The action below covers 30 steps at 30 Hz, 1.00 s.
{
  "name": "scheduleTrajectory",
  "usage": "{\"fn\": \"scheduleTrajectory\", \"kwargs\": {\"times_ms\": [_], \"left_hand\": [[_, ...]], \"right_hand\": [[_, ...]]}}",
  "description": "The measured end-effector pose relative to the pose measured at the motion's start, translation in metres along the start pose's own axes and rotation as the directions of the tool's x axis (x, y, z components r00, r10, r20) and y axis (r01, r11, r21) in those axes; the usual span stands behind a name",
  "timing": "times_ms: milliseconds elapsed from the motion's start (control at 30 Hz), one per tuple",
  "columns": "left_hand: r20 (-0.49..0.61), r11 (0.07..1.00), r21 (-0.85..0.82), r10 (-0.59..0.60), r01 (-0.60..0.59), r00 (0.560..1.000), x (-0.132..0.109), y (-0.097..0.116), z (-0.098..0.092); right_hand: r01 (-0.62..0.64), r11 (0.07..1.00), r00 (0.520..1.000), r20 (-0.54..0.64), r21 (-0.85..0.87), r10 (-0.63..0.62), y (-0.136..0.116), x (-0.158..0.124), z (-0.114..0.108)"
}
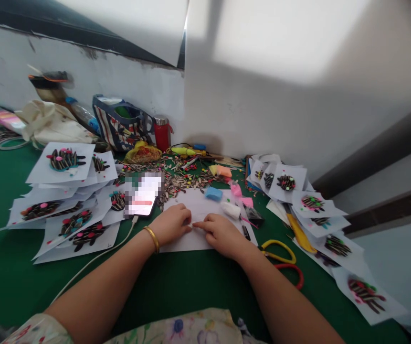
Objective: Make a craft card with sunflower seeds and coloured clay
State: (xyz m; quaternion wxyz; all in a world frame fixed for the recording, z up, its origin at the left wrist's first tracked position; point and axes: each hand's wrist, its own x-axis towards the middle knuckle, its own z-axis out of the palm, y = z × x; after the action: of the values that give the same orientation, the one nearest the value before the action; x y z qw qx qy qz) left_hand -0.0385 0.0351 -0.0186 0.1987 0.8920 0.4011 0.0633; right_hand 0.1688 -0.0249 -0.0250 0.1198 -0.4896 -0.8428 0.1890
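My left hand (171, 223) and my right hand (219, 234) rest close together on a white sheet of paper (200, 205) lying on the green table (176, 282). The left hand is curled into a loose fist with a gold bangle at the wrist. The right hand's fingers are pinched together, fingertip pointing toward the left hand; whatever is between them is too small to make out. Blocks of coloured clay, blue (213, 193), white (231, 209) and pink (236, 189), lie just beyond the paper.
A phone (142, 196) on a white cable lies left of the paper. Sheets with seed pictures are stacked at left (62, 162) and right (312, 203). Loose sunflower seeds (180, 179), yellow scissors (280, 251), a red flask (162, 134) and a striped bag (119, 122) stand behind.
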Motion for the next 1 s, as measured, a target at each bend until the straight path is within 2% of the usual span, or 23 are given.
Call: {"fn": "scheduleTrajectory", "kwargs": {"times_ms": [300,500,633,833,1000], "left_hand": [[-0.037,1.000,0.012,-0.023,0.024,0.999,0.0001,0.0051,0.0035],[0.001,0.999,-0.002,-0.048,0.048,0.999,0.0004,0.0029,-0.0004],[0.029,1.000,-0.021,-0.014,0.014,0.999,0.0003,0.0014,-0.0043],[-0.007,1.000,-0.015,0.005,-0.006,1.000,0.0010,-0.0012,0.0007],[0.006,0.999,-0.037,0.005,-0.005,1.000,0.0008,-0.0021,-0.0010]], "right_hand": [[-0.002,1.000,1.000,-0.016,0.017,0.002,-0.0004,-0.0006,0.0013],[0.007,1.000,1.000,0.008,-0.004,-0.007,0.0017,-0.0011,0.0011],[0.025,0.999,0.999,0.022,-0.024,-0.025,0.0007,-0.0019,0.0001],[0.009,0.992,0.999,0.053,-0.125,-0.002,-0.0067,-0.0013,-0.0005],[0.004,0.997,0.998,0.056,-0.081,0.000,-0.0059,-0.0012,-0.0013]]}}
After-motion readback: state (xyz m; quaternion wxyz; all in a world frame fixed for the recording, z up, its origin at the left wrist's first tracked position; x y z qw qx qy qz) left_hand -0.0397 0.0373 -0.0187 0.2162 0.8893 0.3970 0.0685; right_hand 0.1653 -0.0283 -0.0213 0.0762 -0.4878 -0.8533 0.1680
